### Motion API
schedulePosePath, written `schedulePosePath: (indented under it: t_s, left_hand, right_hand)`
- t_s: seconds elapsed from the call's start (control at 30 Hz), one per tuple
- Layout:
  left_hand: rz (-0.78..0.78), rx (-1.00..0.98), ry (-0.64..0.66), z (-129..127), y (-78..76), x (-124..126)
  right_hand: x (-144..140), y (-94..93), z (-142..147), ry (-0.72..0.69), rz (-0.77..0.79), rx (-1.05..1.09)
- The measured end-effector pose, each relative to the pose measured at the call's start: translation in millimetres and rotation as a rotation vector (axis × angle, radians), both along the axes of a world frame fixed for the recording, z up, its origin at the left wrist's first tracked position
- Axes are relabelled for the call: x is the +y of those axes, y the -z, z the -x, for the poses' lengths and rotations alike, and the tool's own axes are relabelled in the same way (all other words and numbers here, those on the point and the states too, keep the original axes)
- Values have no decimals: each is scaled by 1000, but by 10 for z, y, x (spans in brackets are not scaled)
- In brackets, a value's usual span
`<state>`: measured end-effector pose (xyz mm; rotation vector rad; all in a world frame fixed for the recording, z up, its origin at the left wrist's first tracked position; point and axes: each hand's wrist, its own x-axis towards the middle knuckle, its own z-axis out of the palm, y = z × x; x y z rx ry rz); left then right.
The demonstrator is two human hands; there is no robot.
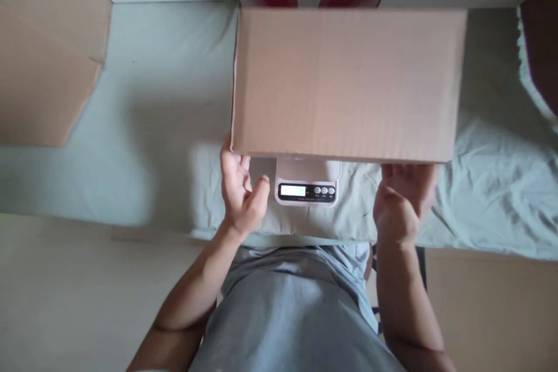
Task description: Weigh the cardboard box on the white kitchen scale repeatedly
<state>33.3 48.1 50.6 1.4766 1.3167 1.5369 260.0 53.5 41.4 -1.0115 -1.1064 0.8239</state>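
- Two bare hands meet the near edge of a plain cardboard box [346, 84], which sits in the middle of the scene over a small scale [307, 181].
- The box shows one broad, flat, pale brown face with faint corrugation lines and no print or tape; it is rectangular with crisp corners.
- Its long axis runs left to right, with the long near edge facing the person.
- The left hand [239, 186] is at the box's near left corner, fingers loosely spread and curled upward, thumb apart; the fingertips touch the edge.
- The right hand [403, 200] is under the near right part of the edge, its fingers hidden beneath the box, so whether they grip cannot be told.
- The scale is white and smooth, with a lit display and three round buttons on its near side.
- A wrinkled pale green cloth [165, 116] covers the surface below.
- Another brown carton [43, 52] lies far left.
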Motion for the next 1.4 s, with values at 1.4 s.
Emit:
schedulePosePath:
  t_s: [1.4]
  left_hand:
    - [125,511,-125,430,947,956]
  right_hand:
    - [968,934,-349,66,230,46]
